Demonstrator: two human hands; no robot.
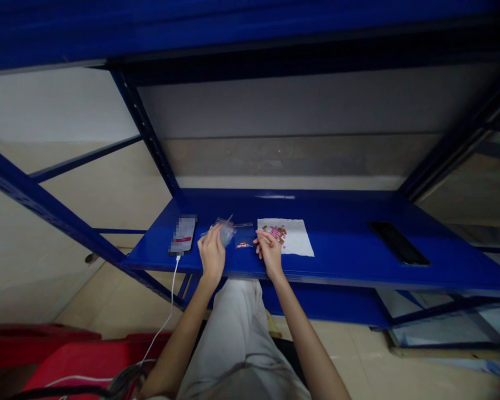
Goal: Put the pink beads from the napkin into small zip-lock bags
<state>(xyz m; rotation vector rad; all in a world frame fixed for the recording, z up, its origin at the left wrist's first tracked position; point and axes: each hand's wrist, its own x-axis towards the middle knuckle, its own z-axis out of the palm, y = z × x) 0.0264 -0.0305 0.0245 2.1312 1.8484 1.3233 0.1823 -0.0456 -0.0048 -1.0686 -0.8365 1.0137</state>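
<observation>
Here, a blue steel shelf [341, 244] before a pale wall [287, 105], left hand [211, 251] curled around a clear plastic bag [225, 232], right hand [269, 253] with fingers pressed together beside pink beads [276, 233] on a white paper napkin [294, 239]

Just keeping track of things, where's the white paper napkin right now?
In the head view, the white paper napkin sits on the blue shelf, just right of a clear plastic bag, by the right hand.

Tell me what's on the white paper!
Small pink and brown beads sit on the white paper. The right hand covers its near corner, so that bit can't be seen.
</observation>
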